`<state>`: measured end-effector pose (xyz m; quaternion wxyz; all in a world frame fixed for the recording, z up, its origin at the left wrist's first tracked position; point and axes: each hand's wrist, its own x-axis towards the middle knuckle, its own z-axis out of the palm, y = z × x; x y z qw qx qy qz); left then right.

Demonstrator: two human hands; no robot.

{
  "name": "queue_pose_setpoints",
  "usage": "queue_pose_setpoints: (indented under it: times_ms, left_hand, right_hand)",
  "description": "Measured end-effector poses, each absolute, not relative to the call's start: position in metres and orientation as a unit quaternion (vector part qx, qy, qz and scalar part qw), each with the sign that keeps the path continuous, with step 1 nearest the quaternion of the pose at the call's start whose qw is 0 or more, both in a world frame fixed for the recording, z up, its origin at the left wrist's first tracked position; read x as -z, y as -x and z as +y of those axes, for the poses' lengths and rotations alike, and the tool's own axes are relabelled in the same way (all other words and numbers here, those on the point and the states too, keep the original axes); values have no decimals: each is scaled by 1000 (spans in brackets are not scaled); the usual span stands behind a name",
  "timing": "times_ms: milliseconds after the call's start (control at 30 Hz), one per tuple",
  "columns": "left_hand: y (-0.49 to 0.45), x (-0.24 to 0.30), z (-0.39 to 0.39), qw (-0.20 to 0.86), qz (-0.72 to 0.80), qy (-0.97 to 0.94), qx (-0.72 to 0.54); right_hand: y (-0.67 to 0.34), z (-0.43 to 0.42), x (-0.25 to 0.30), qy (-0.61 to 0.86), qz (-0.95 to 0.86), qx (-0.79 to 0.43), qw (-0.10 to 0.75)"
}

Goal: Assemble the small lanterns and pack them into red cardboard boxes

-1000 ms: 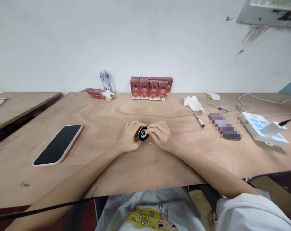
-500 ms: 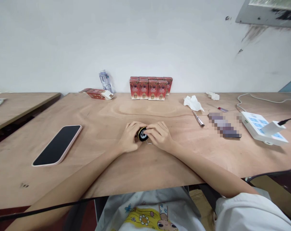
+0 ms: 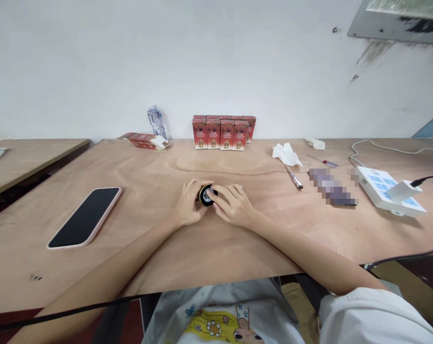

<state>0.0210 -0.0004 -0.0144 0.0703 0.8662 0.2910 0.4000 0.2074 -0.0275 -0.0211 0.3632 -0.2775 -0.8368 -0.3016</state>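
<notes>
Between my hands, above the middle of the table, is a small round black object (image 3: 204, 197) with a gold rim and a pale silvery centre facing me. My left hand (image 3: 188, 203) is curled around its left side, fingers over the top and thumb below. From the right, my right hand (image 3: 234, 204) has its fingers bent onto the object, with fingertips touching the pale centre and the right edge. Those fingertips cover part of the face, so what lies under them is hidden.
Red printed boxes (image 3: 219, 134) stand by the wall, beside an opened red box (image 3: 146, 140) and a plastic bottle (image 3: 156, 122). A phone (image 3: 85, 217) lies left. Rightward are crumpled tissue (image 3: 286, 154), a screwdriver (image 3: 294, 177), a blurred flat item (image 3: 332, 187) and a power strip (image 3: 390, 191).
Both hands and the round object have shifted slightly left. My right fingertips have moved over its face, and the bent wire seen below it earlier no longer shows.
</notes>
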Motion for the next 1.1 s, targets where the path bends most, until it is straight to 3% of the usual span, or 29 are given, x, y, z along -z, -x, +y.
queue_pose_setpoints:
  times_ms: [233, 367, 500, 600, 800, 1100]
  left_hand:
    - [-18, 25, 4, 112, 303, -831, -453]
    - [-18, 35, 9, 107, 274, -812, -504]
    - [-17, 36, 12, 32, 273, -822, -500]
    - [-16, 32, 11, -3, 282, -829, -483]
    - [-15, 27, 11, -35, 253, -855, -452]
    - [-16, 29, 13, -27, 222, -867, -446]
  right_hand:
    - [-219, -21, 22, 393, -817, 199, 371]
    - [-233, -14, 20, 536, -788, 156, 261]
    - [-243, -7, 19, 622, -766, 93, 135]
    - [-247, -4, 17, 630, -768, 54, 102]
    - [-252, 2, 22, 606, -773, 44, 183]
    - [-245, -1, 27, 412, -784, 24, 463]
